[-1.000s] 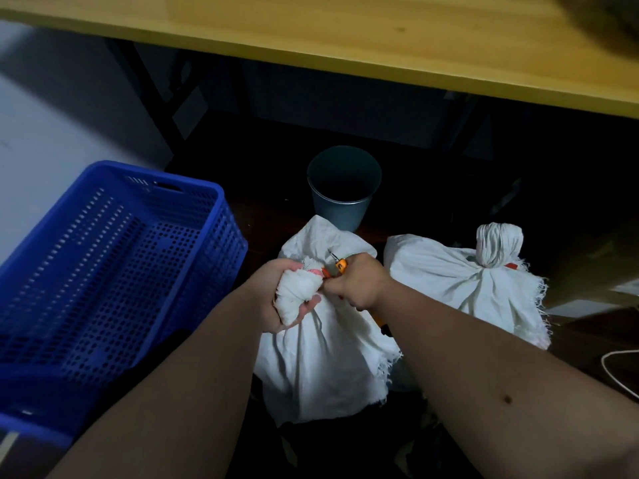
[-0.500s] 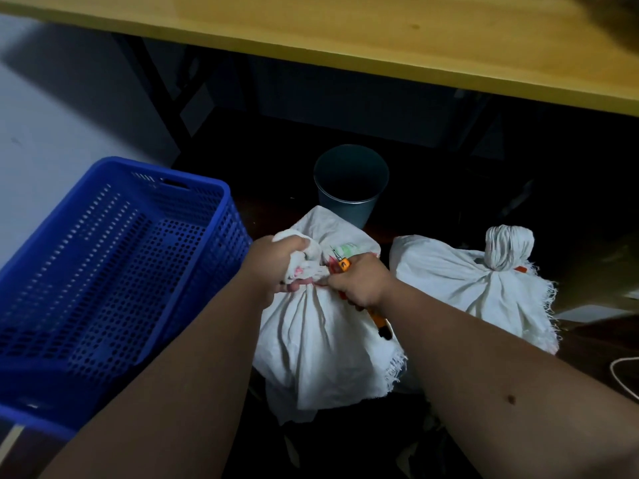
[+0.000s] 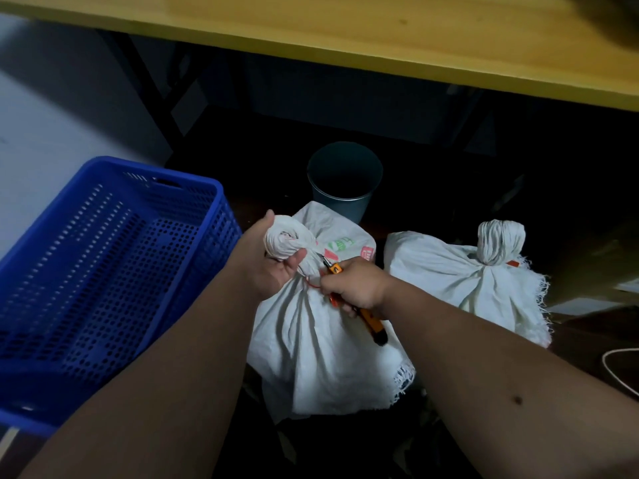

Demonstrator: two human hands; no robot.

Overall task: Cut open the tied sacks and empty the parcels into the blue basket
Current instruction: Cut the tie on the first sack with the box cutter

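Note:
A white woven sack (image 3: pixel 321 344) stands on the dark floor in the middle. My left hand (image 3: pixel 266 261) grips its bunched, twisted top. My right hand (image 3: pixel 356 285) holds an orange utility knife (image 3: pixel 370 319), its blade tip at the red tie around the sack's neck (image 3: pixel 313 283). A second tied white sack (image 3: pixel 460 274) stands to the right, its knotted top upright with a red tie showing. The blue perforated basket (image 3: pixel 214 216) sits on the left, beside my left forearm, and nothing shows inside it.
A grey round bin (image 3: pixel 345 198) stands behind the near sack. A yellow wooden tabletop (image 3: pixel 345 32) overhangs the far side, with dark legs beneath. A white cable (image 3: pixel 615 371) lies at the right edge. A pale wall is on the left.
My left hand has pulled the sack's bunched top up and to the left, baring the tied neck. The knife blade now points at the red tie. The view has shifted slightly.

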